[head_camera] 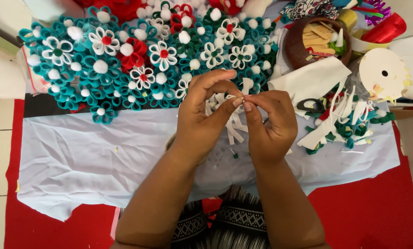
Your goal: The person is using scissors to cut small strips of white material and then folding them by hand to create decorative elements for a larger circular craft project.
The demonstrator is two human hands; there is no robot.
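Observation:
My left hand (pixel 202 115) and my right hand (pixel 271 122) meet at their fingertips over a white cloth (pixel 86 157). Together they pinch a small piece made of white felt strips (pixel 229 121), whose loose ends hang down between the hands. The pinch point is tiny and partly hidden by the fingers. Just beyond the hands lies a big heap of finished felt flowers (pixel 137 55) in teal, white and red with white pompom centres.
A brown bowl (pixel 295 46) holding flat wooden sticks stands at the back right, beside a round pale disc (pixel 384 74). Black-handled scissors (pixel 311 106) and teal, white and red felt scraps (pixel 349 122) lie to the right. A red mat (pixel 377 212) lies under the cloth.

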